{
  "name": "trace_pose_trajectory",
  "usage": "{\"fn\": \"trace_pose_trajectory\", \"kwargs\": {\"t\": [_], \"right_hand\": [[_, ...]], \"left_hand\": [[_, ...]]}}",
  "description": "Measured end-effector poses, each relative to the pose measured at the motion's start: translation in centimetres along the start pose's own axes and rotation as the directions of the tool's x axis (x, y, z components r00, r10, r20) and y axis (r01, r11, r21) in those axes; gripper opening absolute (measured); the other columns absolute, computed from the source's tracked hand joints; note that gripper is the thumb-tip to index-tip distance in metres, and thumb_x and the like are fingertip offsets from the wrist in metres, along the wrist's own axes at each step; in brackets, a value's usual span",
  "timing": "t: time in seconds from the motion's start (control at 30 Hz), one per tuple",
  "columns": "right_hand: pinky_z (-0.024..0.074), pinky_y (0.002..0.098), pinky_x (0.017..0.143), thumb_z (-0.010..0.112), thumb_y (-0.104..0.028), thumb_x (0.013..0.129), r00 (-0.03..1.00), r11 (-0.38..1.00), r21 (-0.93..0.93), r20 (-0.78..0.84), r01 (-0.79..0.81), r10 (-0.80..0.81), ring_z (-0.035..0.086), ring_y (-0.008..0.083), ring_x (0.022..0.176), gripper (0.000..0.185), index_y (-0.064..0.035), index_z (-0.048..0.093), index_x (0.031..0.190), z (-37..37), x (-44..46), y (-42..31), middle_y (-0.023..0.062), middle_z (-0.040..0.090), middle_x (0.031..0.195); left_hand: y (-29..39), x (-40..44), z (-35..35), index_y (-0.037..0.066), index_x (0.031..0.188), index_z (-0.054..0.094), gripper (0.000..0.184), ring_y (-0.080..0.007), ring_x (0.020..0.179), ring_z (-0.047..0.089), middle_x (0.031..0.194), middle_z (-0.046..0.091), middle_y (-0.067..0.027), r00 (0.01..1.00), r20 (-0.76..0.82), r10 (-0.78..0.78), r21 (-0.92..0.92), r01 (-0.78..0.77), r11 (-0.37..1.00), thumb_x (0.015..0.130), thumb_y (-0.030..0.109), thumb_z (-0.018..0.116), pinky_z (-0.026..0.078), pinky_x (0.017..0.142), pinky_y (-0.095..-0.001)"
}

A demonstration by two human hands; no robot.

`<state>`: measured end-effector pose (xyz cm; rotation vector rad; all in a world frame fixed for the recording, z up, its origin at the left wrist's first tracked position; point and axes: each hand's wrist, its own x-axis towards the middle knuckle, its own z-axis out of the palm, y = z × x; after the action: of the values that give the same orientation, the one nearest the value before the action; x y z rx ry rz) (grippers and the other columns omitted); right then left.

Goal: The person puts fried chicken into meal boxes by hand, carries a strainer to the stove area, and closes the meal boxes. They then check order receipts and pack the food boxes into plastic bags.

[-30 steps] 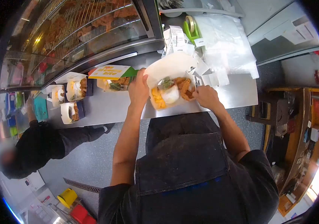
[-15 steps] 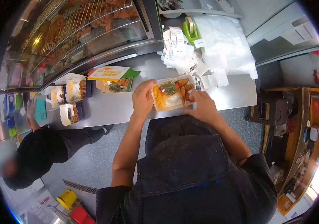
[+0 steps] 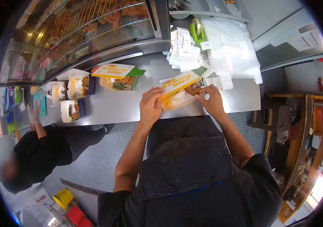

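A cardboard food box point(image 3: 180, 85) sits near the front edge of the steel counter, its printed yellow and white lid tilted partly down over the food. My left hand point(image 3: 152, 106) grips the box's left side and the lid's left end. At the right side, my right hand point(image 3: 212, 101) has its thumb and fingers closed on the box's edge by a piece of fried food point(image 3: 194, 90). Part of the food is hidden under the lid. To the left stands a similar box point(image 3: 118, 82) with its lid partly raised.
Three small open food boxes point(image 3: 70, 110) stand at the counter's left. Behind are a glass display cabinet point(image 3: 93, 49), paper receipts point(image 3: 186, 47), a green tape dispenser point(image 3: 198, 33) and clear plastic bags point(image 3: 231, 49). A co-worker point(image 3: 51, 155) in dark clothes stands at the left.
The lid of the box between my hands swung from upright, past a nearly edge-on view, to partly over the food. My right hand moved slightly right. The co-worker's gloved hand rose.
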<state>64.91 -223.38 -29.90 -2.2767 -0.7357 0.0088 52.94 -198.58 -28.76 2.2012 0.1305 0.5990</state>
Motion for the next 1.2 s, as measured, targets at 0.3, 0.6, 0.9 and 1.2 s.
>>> {"fn": "trace_pose_trajectory", "kwargs": {"t": [0.3,0.6,0.9,1.2], "right_hand": [[0.0494,0.0398,0.086,0.064,-0.014,0.086,0.989,0.999,-0.003,-0.142,-0.032,0.031,0.065,0.0323,0.096,0.028,-0.0031,0.063,0.112,-0.9,5.7,-1.6,0.0164,0.066,0.108],[0.0499,0.0386,0.084,0.065,-0.016,0.082,0.884,0.908,0.057,0.263,-0.414,0.387,0.065,0.0348,0.097,0.050,-0.0020,0.054,0.129,3.7,2.8,-0.5,0.0232,0.066,0.105],[0.0469,0.0386,0.091,0.057,-0.027,0.089,0.804,0.746,0.328,0.376,-0.580,0.460,0.064,0.0327,0.103,0.044,0.0009,0.059,0.123,4.5,3.7,1.8,0.0227,0.067,0.109],[0.0573,0.0392,0.075,0.062,-0.042,0.089,0.565,0.566,0.220,0.610,-0.795,0.556,0.067,0.0229,0.094,0.058,0.0047,0.058,0.124,-1.6,6.1,-1.3,0.0156,0.066,0.109]], "left_hand": [[2.6,-3.2,4.4,-0.002,0.124,0.050,0.046,-0.0425,0.135,0.034,0.145,0.033,-0.0286,0.948,-0.038,-0.317,0.142,0.319,0.937,0.085,0.012,0.068,0.035,0.109,-0.0461],[1.0,-2.3,6.2,-0.008,0.142,0.028,0.067,-0.0404,0.124,0.050,0.134,0.049,-0.0291,0.674,0.019,-0.739,-0.016,0.739,0.673,0.082,-0.001,0.057,0.039,0.104,-0.0411],[-4.9,0.0,4.5,-0.004,0.111,0.065,0.035,-0.0182,0.086,0.067,0.095,0.069,-0.0134,0.641,0.175,-0.748,-0.167,0.768,0.619,0.087,0.021,0.063,0.051,0.076,-0.0294],[-0.3,4.3,-0.8,0.005,0.117,0.059,0.059,-0.0223,0.098,0.061,0.108,0.064,-0.0083,0.316,0.397,-0.862,0.068,0.926,0.371,0.080,0.050,0.067,0.049,0.078,-0.0422]]}}
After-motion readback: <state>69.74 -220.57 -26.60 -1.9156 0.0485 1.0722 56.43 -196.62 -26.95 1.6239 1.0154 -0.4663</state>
